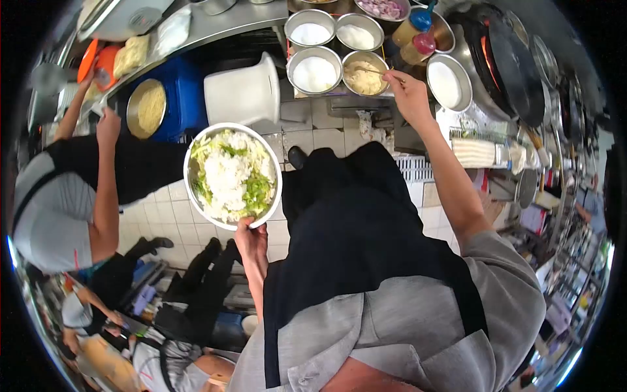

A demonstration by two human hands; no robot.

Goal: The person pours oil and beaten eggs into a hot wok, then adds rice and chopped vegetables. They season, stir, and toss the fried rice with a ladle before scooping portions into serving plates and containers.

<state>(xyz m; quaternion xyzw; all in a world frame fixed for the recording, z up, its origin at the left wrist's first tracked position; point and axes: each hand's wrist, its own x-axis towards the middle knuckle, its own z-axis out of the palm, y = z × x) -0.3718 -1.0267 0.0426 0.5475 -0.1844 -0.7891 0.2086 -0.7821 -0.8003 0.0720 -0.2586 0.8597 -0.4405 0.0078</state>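
My left hand (252, 243) is closed on the near rim of a wide metal bowl (279, 189), held out to my left above the floor. White rice (225, 175) and chopped greens (258, 193) fill the bowl, with pale shreds around the side. My right hand (409, 97) is closed on the thin handle of a spoon (371, 70). The spoon's far end is in a metal bowl of pale yellow, lumpy seasoning (363, 80), so its tip is hidden. Beside that bowl stand metal bowls of white powder or grains (315, 73).
Squeeze bottles (418, 47) stand behind the seasonings, with another white-filled bowl (445, 85) to their right. A dark wok (516, 72) sits over a glowing burner at right. Co-workers (59, 202) stand at left. A white stool-like container (238, 91) and blue crate (175, 98) are ahead left.
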